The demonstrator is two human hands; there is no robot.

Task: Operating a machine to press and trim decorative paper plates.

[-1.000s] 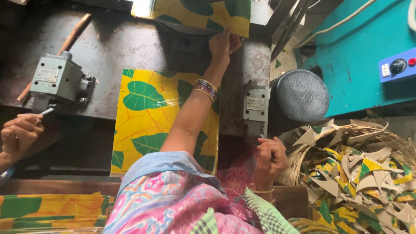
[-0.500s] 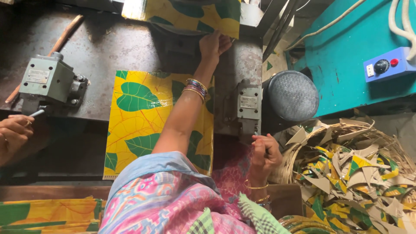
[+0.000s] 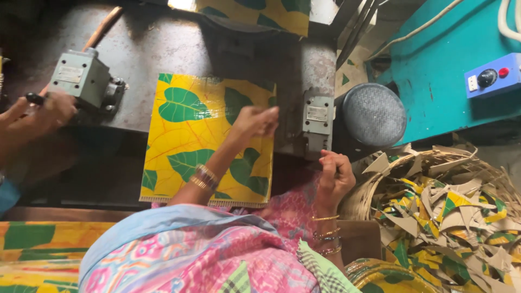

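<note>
Since half a second ago, the left hand (image 3: 256, 120) has drawn back from the far sheet (image 3: 255, 12) at the rear of the press and now rests on the near sheet (image 3: 187, 144). This is a yellow sheet printed with green leaves, lying flat on the dark metal bed (image 3: 163, 49).

The left hand sits at the sheet's far right corner, so almost all of the sheet spreads to the left of it and back toward the person's body. The sheet is close to square and its edges run straight away from the person. The fingers are curled over the right edge and touch it. Whether they pinch the sheet or only press on it cannot be told.

The right hand (image 3: 334, 179) is off the sheet, just to the right of its near corner. It is closed in a loose fist, with its knuckles touching the underside of a grey switch box (image 3: 317, 125). Any lever inside the fist is hidden. The left hand is therefore the one on the sheet.

Well to the left of both hands, a co-worker's hand (image 3: 46, 111) holds a black lever on a second grey box (image 3: 76, 81). To the right of the right hand stands a basket (image 3: 374, 187) heaped with yellow and green offcuts. A round grey cap (image 3: 374, 114) sits beyond it.
</note>
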